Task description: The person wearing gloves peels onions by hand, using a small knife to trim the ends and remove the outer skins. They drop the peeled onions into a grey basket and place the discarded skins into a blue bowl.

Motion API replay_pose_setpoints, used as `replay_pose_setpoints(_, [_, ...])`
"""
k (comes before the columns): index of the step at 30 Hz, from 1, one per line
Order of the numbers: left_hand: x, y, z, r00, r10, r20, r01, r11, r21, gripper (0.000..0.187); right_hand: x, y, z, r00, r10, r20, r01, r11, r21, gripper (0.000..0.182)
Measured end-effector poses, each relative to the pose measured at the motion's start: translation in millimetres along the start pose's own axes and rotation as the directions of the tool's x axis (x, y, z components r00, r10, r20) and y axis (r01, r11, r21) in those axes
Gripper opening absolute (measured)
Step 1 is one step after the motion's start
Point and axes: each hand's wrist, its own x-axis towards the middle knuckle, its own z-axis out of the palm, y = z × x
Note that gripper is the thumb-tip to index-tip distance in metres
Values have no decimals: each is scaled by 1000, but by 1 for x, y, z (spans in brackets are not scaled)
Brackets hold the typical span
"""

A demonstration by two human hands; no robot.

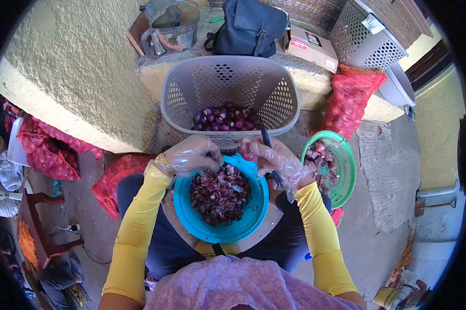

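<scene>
My right hand [280,161], in a clear plastic glove, is closed round a dark-handled knife [266,137] and a small red onion [249,149]. My left hand [192,155], gloved the same way, has its fingers curled together over the rim of the blue basin [182,214]; whatever they pinch, if anything, is hidden. Below both hands the basin holds a heap of purple onion skins [220,195]. Just beyond them stands a grey perforated basket [231,64], with peeled red onions [226,118] at its bottom.
A green colander [349,175] with onions and skins is at my right. Red mesh sacks of onions [349,98] stand beyond it, with more sacks [51,147] at left. A black backpack [251,26] and cardboard box [311,45] sit on the ledge ahead.
</scene>
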Motion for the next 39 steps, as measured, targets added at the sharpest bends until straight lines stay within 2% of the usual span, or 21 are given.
replay_pose_setpoints(2, [0,-9,3,981,171,88,-176,983,46,29,0,-1,3,1000,17,23,-16,999,-42,39])
replay_pose_setpoints(3, [-3,-2,4,982,167,90,-172,984,47,29,0,-1,5,999,32,42,-29,996,-84,36])
replay_pose_setpoints(5, [-6,19,8,966,58,252,-46,998,-51,51,1,-1,10,999,21,36,-17,996,-91,36])
replay_pose_setpoints(6, [-2,18,8,948,16,319,-60,990,127,73,2,-2,12,1000,8,27,-5,995,-103,36])
replay_pose_setpoints(7, [-3,12,12,948,16,318,-60,990,127,73,2,-1,12,1000,8,27,-5,995,-104,36])
replay_pose_setpoints(9, [-4,3,21,993,116,18,-118,986,117,84,3,-1,12,999,-13,-37,10,996,-84,39])
replay_pose_setpoints(10, [-3,2,21,993,117,16,-118,986,118,84,5,2,11,999,-14,-36,11,996,-86,39])
replay_pose_setpoints(13, [3,8,20,973,192,-128,-207,971,-117,81,10,5,10,997,-62,-37,58,994,-97,43])
replay_pose_setpoints(15, [5,13,19,948,217,-232,-276,925,-261,81,10,0,15,997,-50,-53,49,999,-20,44])
replay_pose_setpoints(19, [6,22,19,932,193,-305,-276,926,-257,77,16,0,19,983,-93,-161,101,994,42,44])
replay_pose_setpoints(21, [6,21,22,958,47,-282,-198,820,-537,65,18,0,18,977,-80,-198,89,995,38,43])
replay_pose_setpoints(25, [12,5,33,936,37,-350,-233,810,-538,64,29,13,21,965,-171,-200,187,980,66,46])
replay_pose_setpoints(27, [16,4,30,918,89,-386,-258,874,-412,63,24,6,21,971,-159,-180,158,987,-18,48])
replay_pose_setpoints(28, [20,2,28,918,89,-385,-258,874,-412,63,24,6,20,971,-159,-181,158,987,-18,48])
replay_pose_setpoints(30, [29,-6,26,867,169,-468,-308,921,-238,58,26,9,16,972,-124,-199,132,991,28,52])
replay_pose_setpoints(31, [33,-11,25,868,170,-467,-308,922,-236,58,26,11,12,972,-125,-200,134,991,29,52])
replay_pose_setpoints(33, [42,-21,25,857,141,-495,-333,885,-325,57,26,13,4,978,7,-209,4,999,48,51])
replay_pose_setpoints(34, [47,-26,24,858,142,-494,-334,885,-325,57,25,14,4,978,6,-210,4,999,48,51])
replay_pose_setpoints(36, [53,-30,21,870,188,-455,-230,973,-38,63,22,17,7,966,-69,-248,95,991,96,46])
replay_pose_setpoints(37, [54,-30,21,871,189,-453,-231,972,-39,63,22,21,4,966,-69,-251,96,991,97,46])
replay_pose_setpoints(39, [53,-27,22,895,121,-429,-89,992,94,61,24,29,-3,983,-90,-157,114,982,150,39])
